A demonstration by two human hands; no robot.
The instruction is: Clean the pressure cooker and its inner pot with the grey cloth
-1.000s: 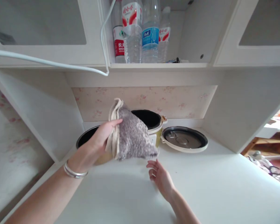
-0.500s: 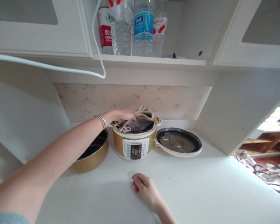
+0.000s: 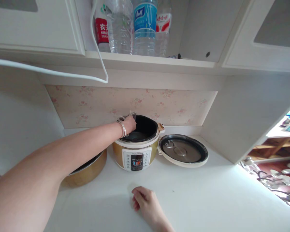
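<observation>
Wiping the cooker (image 3: 137, 159) seems the step: the cloth (image 3: 134, 115) is clutched in the left hand (image 3: 130, 124); the right hand (image 3: 146, 201) is loosely curled, seemingly empty; steady pressure is called for.

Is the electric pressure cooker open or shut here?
Open. The lid lies underside up on the white counter beside the electric pressure cooker, and its black interior shows next to the left hand.

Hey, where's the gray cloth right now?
In the head view, the gray cloth is bunched in the left hand, at the left side of the open cooker.
</observation>
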